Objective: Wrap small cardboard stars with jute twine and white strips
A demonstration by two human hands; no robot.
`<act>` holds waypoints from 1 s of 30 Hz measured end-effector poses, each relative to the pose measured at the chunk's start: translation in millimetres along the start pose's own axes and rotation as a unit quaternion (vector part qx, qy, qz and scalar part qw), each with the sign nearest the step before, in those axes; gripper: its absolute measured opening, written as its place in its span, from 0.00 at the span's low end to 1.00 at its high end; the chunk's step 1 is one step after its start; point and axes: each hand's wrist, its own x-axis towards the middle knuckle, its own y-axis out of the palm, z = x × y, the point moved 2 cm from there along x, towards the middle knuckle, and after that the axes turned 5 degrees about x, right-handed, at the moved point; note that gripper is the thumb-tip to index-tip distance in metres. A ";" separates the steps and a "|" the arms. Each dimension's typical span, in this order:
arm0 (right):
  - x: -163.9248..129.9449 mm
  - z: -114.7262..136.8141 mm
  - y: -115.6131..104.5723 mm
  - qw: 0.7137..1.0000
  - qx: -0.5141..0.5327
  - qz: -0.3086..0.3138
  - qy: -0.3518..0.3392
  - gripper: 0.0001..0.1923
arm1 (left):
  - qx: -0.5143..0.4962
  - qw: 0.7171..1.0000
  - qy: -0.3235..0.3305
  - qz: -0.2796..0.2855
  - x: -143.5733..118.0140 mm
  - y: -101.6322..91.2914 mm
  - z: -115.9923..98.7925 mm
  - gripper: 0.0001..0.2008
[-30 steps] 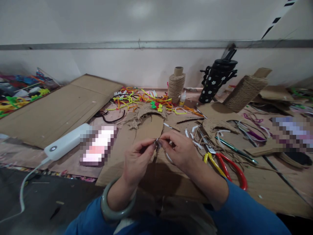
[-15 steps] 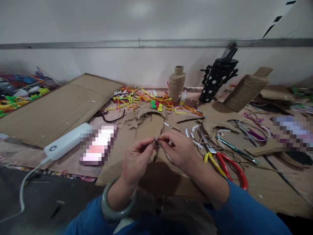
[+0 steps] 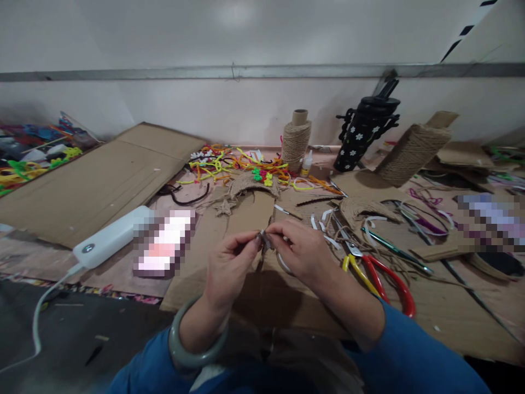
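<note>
At the frame's centre the left hand [image 3: 229, 262] and right hand [image 3: 301, 253] meet fingertip to fingertip, both pinched shut on a thin white strip [image 3: 281, 261] (its end is too small to make out). It looks light, floppy and easily creased, so best gripped near the end, above the cardboard sheet [image 3: 246, 219].

Fingertips of left hand [image 3: 229, 262] and right hand [image 3: 301, 251] now pinch slightly closer over the small pale strip [image 3: 264, 238]. Right hand has dipped a touch toward the counter's near edge; the strip's tip sits lower.
</note>
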 end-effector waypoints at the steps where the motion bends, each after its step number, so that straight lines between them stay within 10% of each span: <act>1: 0.1 -0.3 0.1 1.000 0.002 0.000 -0.001 0.06 | -0.004 1.000 -0.002 0.000 0.1 0.1 0.4 0.06; 30: 0.2 0.0 1.1 1.000 -0.013 0.013 0.019 0.08 | -0.010 1.000 -0.016 -0.011 -0.2 0.8 0.9 0.08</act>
